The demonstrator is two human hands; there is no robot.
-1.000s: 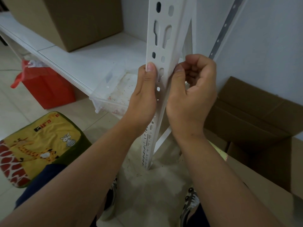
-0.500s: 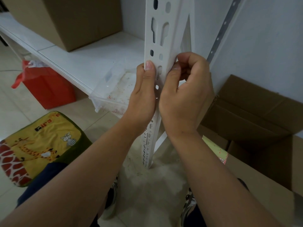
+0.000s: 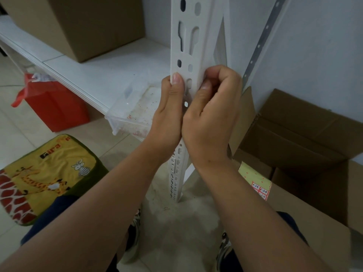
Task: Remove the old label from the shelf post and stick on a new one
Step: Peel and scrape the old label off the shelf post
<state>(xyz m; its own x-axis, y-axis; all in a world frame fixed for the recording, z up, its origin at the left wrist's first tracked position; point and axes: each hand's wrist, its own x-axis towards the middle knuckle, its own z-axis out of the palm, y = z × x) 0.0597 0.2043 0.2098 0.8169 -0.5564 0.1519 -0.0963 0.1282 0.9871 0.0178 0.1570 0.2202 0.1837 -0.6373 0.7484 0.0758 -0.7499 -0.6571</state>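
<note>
Both your hands are on the one white perforated metal shelf post (image 3: pixel 191 46), which stands upright on the pale floor at the near corner of the white shelf board (image 3: pixel 102 75). Your left hand (image 3: pixel 169 114) wraps the post's left edge, thumb laid flat up its front face. Your right hand (image 3: pixel 211 114) is curled tight against the post's right edge, thumb tip pressed to the front face and the fingers bunched behind it; whether they pinch a label you cannot tell, since no label shows clearly between them.

One clear plastic tub (image 3: pixel 133 114) sits at the shelf board's near edge, just left of your left hand. One closed brown cardboard box (image 3: pixel 88 26) rests farther back on the board. On the floor lie one red bag (image 3: pixel 57 107) under the shelf, one yellow giraffe-print cushion (image 3: pixel 45 173) at the left, and two open cardboard boxes (image 3: pixel 298 134) at the right, with one yellow dotted sheet of small labels (image 3: pixel 255 181) beside your right wrist.
</note>
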